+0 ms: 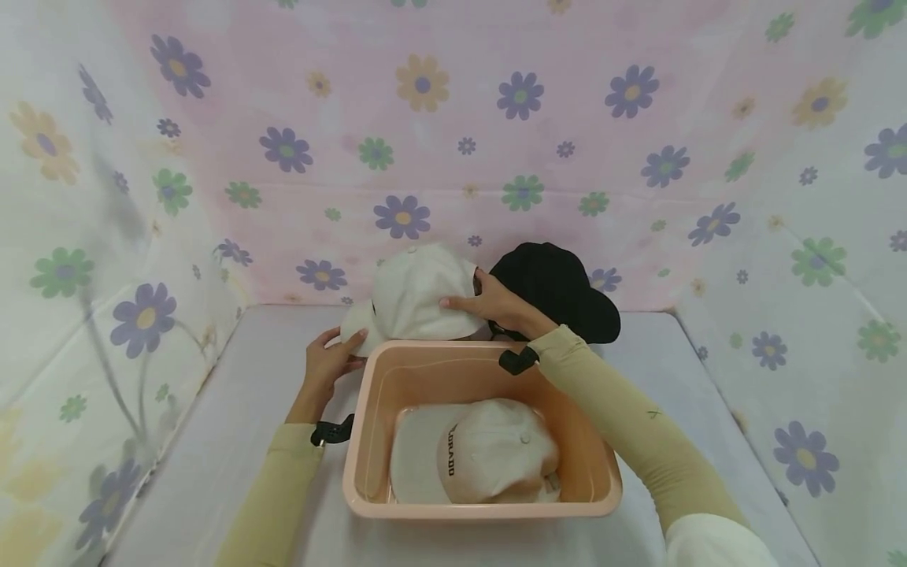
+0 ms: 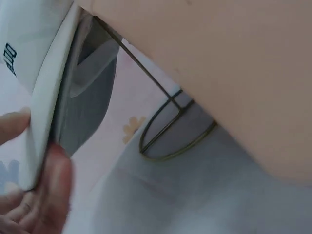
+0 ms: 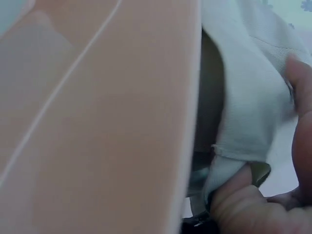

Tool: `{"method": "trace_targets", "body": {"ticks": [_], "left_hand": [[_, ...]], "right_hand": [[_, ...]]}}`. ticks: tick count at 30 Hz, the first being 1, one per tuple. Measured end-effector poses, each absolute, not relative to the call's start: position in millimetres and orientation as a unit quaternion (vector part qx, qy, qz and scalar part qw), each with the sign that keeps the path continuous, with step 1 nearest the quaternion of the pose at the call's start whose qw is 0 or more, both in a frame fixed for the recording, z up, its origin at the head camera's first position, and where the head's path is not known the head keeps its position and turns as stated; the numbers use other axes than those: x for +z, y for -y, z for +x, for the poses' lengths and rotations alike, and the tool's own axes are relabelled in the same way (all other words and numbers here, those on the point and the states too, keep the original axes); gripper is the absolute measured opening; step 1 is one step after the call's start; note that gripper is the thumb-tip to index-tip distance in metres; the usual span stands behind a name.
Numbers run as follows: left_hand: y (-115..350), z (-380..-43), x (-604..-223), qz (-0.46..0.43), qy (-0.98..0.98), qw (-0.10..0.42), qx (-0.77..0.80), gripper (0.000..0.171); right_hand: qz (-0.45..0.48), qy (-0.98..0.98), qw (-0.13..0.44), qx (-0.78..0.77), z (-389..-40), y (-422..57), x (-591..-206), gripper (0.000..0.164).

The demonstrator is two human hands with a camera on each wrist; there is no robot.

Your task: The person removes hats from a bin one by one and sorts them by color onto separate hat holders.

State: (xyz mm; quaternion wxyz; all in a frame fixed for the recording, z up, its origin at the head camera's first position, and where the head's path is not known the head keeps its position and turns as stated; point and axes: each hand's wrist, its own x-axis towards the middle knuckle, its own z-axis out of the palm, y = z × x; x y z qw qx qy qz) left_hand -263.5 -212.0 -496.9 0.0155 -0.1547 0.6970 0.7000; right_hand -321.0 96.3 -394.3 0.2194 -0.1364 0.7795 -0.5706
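Behind the bin's far rim, a white baseball cap (image 1: pixel 418 291) is held between both hands, its brim to the left. My left hand (image 1: pixel 326 366) pinches the brim, thumb on top and fingers underneath; the left wrist view shows dark lettering on the cap (image 2: pixel 29 44). On the opposite side, my right hand (image 1: pixel 499 303) grips the cap's back edge; in the right wrist view, fingers reach inside the rear opening of the cap (image 3: pixel 248 102). A thin wire stand (image 2: pixel 141 67) with a ring base is below the cap.
A peach plastic bin (image 1: pixel 489 510) stands in front, holding a cream cap (image 1: pixel 503 449) with dark lettering. Right of the held cap sits a black cap (image 1: pixel 549 287), near the flowered back wall (image 1: pixel 453 118). Flowered sheets also enclose both sides of the white table (image 1: pixel 248 378).
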Motion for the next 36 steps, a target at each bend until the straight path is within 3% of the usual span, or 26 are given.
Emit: {"method": "trace_targets", "body": {"ticks": [4,13,17,22,27,31,36], "left_hand": [[217,-255,-487,-0.112,-0.776,0.033,0.62,0.077],[223,-236,-460,-0.028,-0.893,0.085,0.442,0.083],[220,-226,-443,0.02,-0.904,0.036,0.425,0.078],[212,-216,-415,0.095,-0.887,-0.054,0.449,0.065],[199,-206,-389,0.144,-0.855,-0.102,0.488,0.057],[188,-202,-375,0.191,-0.83,-0.113,0.512,0.054],[170,-195,-354,0.282,-0.796,-0.064,0.532,0.054]], "right_hand": [[-0.132,-0.807,0.226,-0.529,-315,-101,-386,0.099],[-0.204,-0.867,0.202,-0.408,-287,-112,-356,0.104],[-0.235,-0.868,0.182,-0.397,-267,-126,-334,0.096],[-0.269,-0.866,0.119,-0.405,-235,-152,-306,0.085],[-0.308,-0.877,0.078,-0.36,-197,-179,-288,0.082],[-0.353,-0.875,0.071,-0.324,-164,-196,-283,0.088],[-0.37,-0.875,0.074,-0.303,-139,-207,-294,0.092]]}}
